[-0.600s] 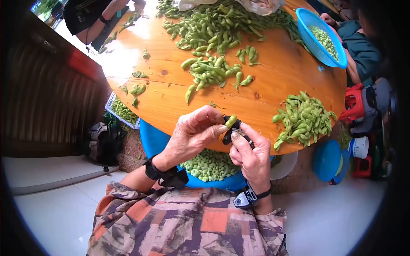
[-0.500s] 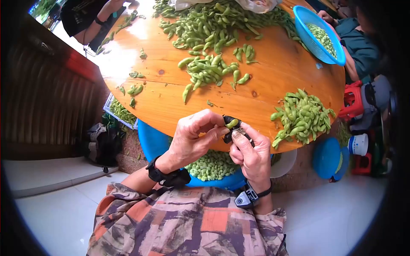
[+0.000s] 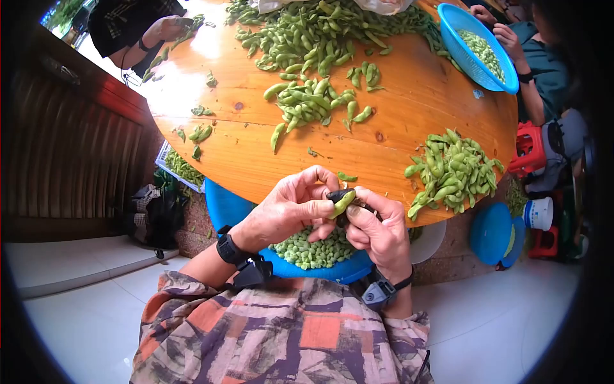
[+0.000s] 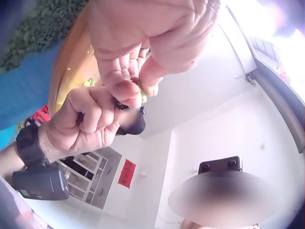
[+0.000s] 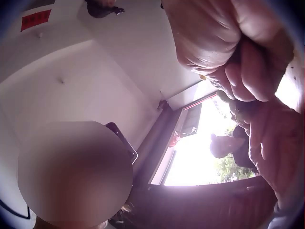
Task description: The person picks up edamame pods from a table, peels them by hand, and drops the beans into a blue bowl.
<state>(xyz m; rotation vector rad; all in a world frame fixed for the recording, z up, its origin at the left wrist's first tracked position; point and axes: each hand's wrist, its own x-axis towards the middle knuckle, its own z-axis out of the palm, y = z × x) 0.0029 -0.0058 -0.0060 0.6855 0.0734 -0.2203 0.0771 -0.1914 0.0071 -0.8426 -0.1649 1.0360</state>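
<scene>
Between thumb and fingers the left hand (image 3: 291,206) pinches a green pod (image 3: 343,203) over the table's near edge. Close against it, the right hand (image 3: 382,232) grips a dark item (image 3: 360,206), whose shape is partly hidden by the fingers. In the left wrist view, the left hand (image 4: 152,33) and the right hand (image 4: 83,119) meet at the fingertips, with a bit of the pod (image 4: 143,95) showing. Shelled beans (image 3: 313,248) fill a blue basin (image 3: 339,272) below the hands. A loose pod (image 3: 347,176) lies just beyond the fingers.
Pods are heaped at the wooden table's (image 3: 230,153) far side (image 3: 307,32), middle (image 3: 307,102) and right (image 3: 453,171). A blue basket (image 3: 470,61) of beans stands at the right rim. Two other people's arms show at the far left and right.
The green pod shows longer and tilted between the hands, and the left fingers have spread somewhat. A loose pod now shows beyond them. At the right, the other person's hands have risen beside the basket.
</scene>
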